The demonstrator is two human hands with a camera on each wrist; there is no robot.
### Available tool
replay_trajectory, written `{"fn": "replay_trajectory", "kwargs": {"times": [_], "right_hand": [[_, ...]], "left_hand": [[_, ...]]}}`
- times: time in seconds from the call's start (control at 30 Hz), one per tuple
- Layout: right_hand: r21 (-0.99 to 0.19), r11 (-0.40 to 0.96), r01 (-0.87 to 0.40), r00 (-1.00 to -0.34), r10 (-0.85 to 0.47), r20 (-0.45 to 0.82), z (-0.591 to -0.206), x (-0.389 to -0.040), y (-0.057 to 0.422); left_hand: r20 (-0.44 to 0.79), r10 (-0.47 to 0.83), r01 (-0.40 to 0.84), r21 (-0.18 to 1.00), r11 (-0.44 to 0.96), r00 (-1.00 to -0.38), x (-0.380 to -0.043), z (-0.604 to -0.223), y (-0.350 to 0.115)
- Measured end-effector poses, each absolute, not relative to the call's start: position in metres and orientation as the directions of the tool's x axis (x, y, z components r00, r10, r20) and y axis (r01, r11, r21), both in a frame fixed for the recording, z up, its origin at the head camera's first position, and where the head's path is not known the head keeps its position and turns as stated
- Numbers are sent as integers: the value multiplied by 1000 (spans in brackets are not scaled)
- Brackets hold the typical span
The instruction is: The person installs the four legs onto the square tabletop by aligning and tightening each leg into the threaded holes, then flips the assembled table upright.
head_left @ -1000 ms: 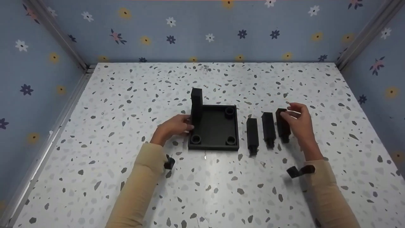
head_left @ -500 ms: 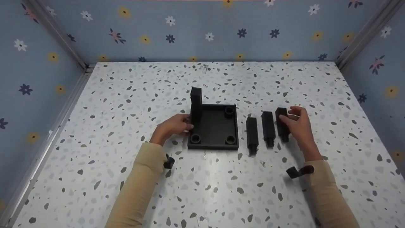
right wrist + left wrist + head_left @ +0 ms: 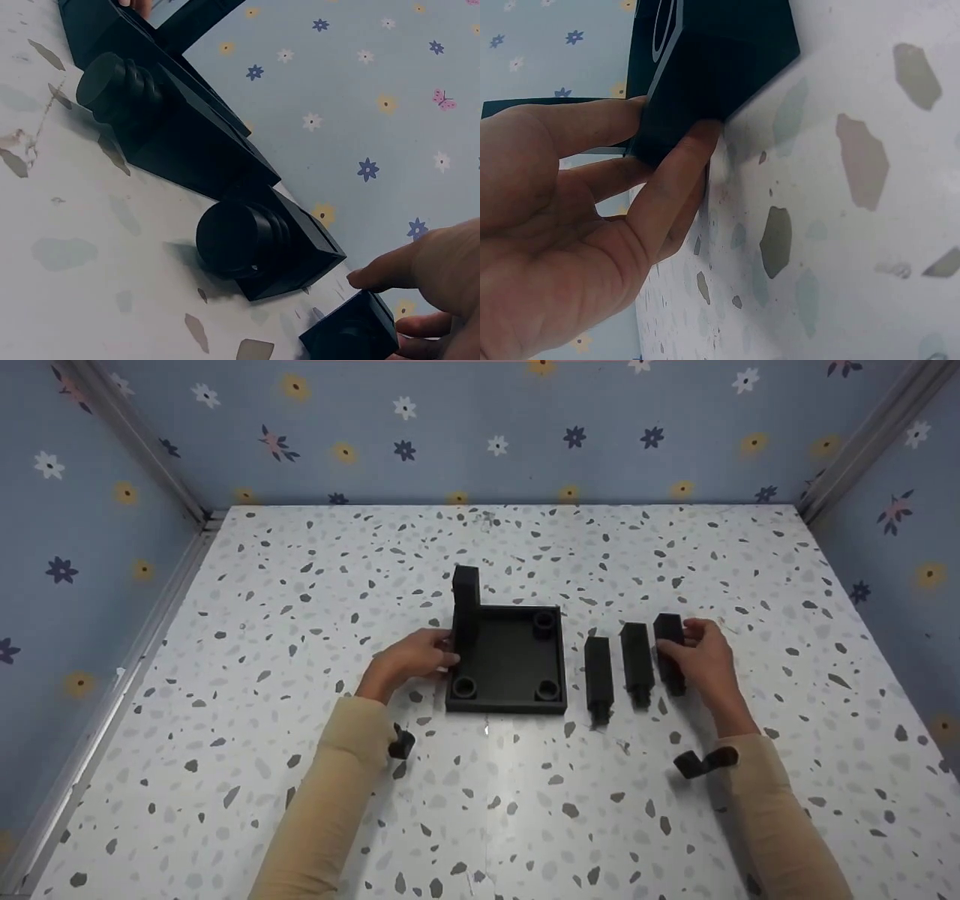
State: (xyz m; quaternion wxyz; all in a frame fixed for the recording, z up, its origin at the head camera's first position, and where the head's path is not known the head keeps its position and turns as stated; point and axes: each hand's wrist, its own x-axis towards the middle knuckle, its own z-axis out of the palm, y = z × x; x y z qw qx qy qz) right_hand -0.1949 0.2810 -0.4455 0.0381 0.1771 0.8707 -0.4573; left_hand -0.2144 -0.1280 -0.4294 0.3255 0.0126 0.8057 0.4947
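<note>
A square black tabletop (image 3: 514, 660), underside up, has round sockets at three corners and one table leg (image 3: 466, 589) upright at its far left corner. My left hand (image 3: 412, 655) grips its left edge, thumb on the rim; the left wrist view shows fingers on the tabletop's side (image 3: 720, 67) and bottom edge. Three more black legs lie to the right, threaded ends toward me: a near-left leg (image 3: 598, 671), a middle leg (image 3: 636, 654) and a rightmost leg (image 3: 667, 627). My right hand (image 3: 712, 660) pinches the rightmost one, thumb on top and fingers at its far right side.
The white speckled table (image 3: 315, 585) carries all the parts. A blue flowered wall (image 3: 495, 405) stands behind, with side panels left and right. A dark wrist camera (image 3: 402, 744) sticks out from the left cuff, another camera (image 3: 694, 763) from the right.
My right hand has come down and its fingers have closed around the rightmost leg, which still lies in place. My left hand and the tabletop have stayed where they were.
</note>
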Motion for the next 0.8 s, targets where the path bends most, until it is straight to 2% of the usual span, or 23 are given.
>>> {"fn": "replay_trajectory", "kwargs": {"times": [0.4, 0.63, 0.8], "right_hand": [[-771, 505, 388, -919, 271, -286, -439, -194, 288], [-732, 554, 397, -917, 265, -297, -435, -195, 294], [-739, 522, 425, -904, 277, -325, -433, -196, 297]], "left_hand": [[-498, 338, -265, 795, 546, -799, -215, -431, -129], [-502, 343, -278, 801, 530, -794, -214, -431, -129], [-495, 339, -265, 799, 540, -800, -215, -432, -129]]}}
